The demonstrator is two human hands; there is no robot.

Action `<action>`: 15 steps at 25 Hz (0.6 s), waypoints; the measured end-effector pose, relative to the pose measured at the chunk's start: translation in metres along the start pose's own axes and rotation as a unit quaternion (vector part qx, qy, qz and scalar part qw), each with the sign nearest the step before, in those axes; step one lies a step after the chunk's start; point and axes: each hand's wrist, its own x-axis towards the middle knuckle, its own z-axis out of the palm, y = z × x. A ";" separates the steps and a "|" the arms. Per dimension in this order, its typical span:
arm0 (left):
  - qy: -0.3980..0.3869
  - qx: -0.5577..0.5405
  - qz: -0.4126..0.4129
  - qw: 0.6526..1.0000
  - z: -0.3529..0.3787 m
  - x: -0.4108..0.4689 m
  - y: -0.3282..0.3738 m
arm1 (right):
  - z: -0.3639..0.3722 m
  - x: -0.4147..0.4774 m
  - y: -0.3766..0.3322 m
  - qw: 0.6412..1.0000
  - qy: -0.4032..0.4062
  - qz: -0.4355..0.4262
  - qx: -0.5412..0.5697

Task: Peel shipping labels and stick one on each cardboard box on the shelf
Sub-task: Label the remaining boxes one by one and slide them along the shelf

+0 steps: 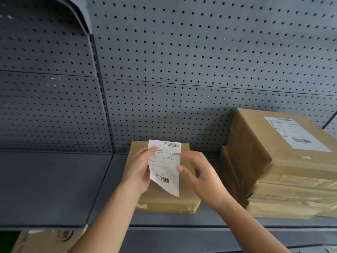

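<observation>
A white shipping label (165,166) with two barcodes hangs upright above a small cardboard box (169,203) on the grey shelf (54,189). My left hand (138,168) holds the label's left edge, thumb on its front. My right hand (198,174) pinches the right edge near the middle; its fingers are blurred. The lower part of the label curls away from the upper part. To the right stands a stack of larger cardboard boxes (269,165), the top one bearing a stuck-on white label (295,133).
A grey pegboard back panel (200,61) rises behind the shelf, with an upright post (102,99) left of the small box. Another cardboard box (45,240) shows on the level below at the bottom left. The shelf's front lip (200,232) runs across the bottom.
</observation>
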 end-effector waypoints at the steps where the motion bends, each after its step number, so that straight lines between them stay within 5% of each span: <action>1: 0.001 0.001 -0.003 1.000 -0.003 -0.001 0.002 | 0.004 0.005 -0.002 0.998 0.025 0.056 0.033; 4: -0.005 -0.003 -0.006 1.000 -0.012 -0.007 0.006 | 0.017 0.021 -0.006 0.970 0.007 0.187 0.158; 9: -0.013 0.051 0.025 0.998 -0.022 -0.019 0.013 | 0.027 0.032 -0.020 0.970 -0.004 0.183 0.161; 15: 0.007 0.251 0.142 0.958 -0.033 -0.010 0.018 | 0.031 0.048 -0.014 0.976 0.022 0.173 0.133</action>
